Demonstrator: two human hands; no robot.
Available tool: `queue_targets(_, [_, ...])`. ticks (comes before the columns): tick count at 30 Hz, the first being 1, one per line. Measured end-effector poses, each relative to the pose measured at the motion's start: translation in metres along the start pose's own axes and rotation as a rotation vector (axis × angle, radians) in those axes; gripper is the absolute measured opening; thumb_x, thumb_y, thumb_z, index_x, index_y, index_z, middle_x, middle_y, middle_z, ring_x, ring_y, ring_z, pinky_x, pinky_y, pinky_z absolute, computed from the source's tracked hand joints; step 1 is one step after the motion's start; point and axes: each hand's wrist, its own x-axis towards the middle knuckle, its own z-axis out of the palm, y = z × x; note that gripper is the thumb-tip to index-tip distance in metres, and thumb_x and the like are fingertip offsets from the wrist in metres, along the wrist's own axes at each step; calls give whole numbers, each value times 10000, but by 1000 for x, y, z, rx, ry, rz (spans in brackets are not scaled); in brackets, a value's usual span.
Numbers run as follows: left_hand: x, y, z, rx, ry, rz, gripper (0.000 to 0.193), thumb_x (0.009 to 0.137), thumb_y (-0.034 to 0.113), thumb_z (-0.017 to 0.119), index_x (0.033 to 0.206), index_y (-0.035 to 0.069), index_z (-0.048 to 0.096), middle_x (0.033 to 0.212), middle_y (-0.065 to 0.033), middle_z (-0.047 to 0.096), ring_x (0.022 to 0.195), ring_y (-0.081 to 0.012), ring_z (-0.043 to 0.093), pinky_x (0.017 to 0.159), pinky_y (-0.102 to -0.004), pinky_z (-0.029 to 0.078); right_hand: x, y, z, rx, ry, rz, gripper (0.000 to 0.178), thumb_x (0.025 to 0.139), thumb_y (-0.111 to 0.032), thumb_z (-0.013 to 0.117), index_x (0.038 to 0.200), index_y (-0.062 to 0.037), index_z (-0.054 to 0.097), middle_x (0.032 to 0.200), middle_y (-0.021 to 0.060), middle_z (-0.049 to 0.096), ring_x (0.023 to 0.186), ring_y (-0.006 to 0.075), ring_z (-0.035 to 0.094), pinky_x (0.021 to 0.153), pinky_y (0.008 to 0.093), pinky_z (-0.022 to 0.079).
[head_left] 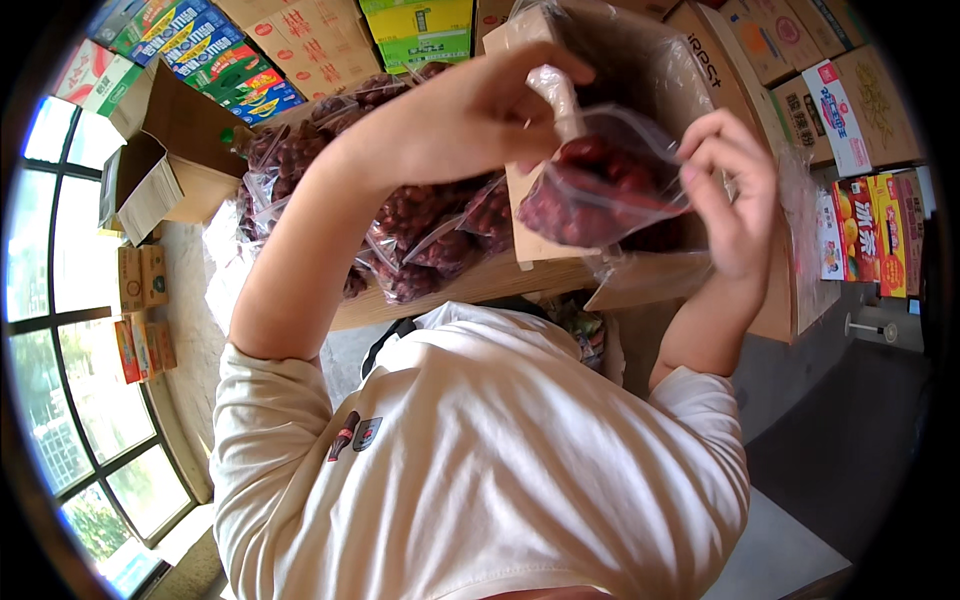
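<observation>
A clear zip bag of dark red dates (590,205) hangs over the near left edge of an open cardboard box (535,215), its mouth partly spread. My right hand (735,190) pinches the bag's right edge between thumb and fingers. At its upper left side, my left hand (500,115) has its lower fingers closed at the plastic, while one finger stretches away toward the box; the exact grip is partly hidden. Clear plastic lining (675,60) shows inside the box, with more dark red fruit under the held bag.
Several filled bags of dates (420,230) are piled on the wooden table (375,312) to the left. An open carton (185,160) stands beyond them. Stacked coloured boxes (205,55) line the back, more cartons (870,105) the right. A window (85,300) is at far left.
</observation>
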Motion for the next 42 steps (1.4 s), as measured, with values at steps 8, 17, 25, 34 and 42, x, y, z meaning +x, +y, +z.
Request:
queue_targets(8, [-96, -53, 9, 150, -118, -233, 577, 747, -2, 537, 1297, 6, 363, 582, -10, 491, 528, -87, 432, 494, -239, 359, -64, -22, 106, 69, -146, 297, 138, 686, 25, 578, 633, 44, 452, 662, 89, 453, 534, 155, 441, 491, 276, 346])
queue_targets(17, [-138, -178, 50, 326, -87, -299, 569, 720, 45, 556, 1257, 19, 371, 618, -99, 569, 574, -237, 571, 543, -334, 442, -152, 17, 211, -136, 67, 691, 162, 742, -85, 615, 647, -2, 514, 683, 105, 522, 571, 272, 550, 509, 335, 403])
queue_targets(25, [-130, -203, 89, 574, 177, -168, 454, 715, 98, 572, 1150, 63, 451, 633, -93, 600, 590, -304, 599, 528, -411, 463, -180, 28, 249, -389, 478, 654, 150, 684, -99, 615, 614, -38, 497, 697, 76, 520, 558, 279, 525, 508, 358, 409])
queue_targets(34, [-124, -227, 105, 621, 129, -154, 396, 698, 150, 553, 1084, 86, 486, 602, -118, 606, 592, -316, 612, 602, -428, 483, -206, 55, 258, -381, 457, 763, 161, 683, -132, 613, 607, -32, 511, 741, 77, 529, 630, 299, 554, 556, 384, 438])
queue_targets(42, [-127, -228, 108, 495, 117, -85, 380, 688, 121, 561, 1061, 84, 499, 626, -98, 619, 585, -299, 608, 585, -409, 483, -201, 54, 260, -418, 567, 707, 123, 676, -112, 605, 640, -24, 526, 784, 88, 536, 667, 304, 558, 588, 381, 447])
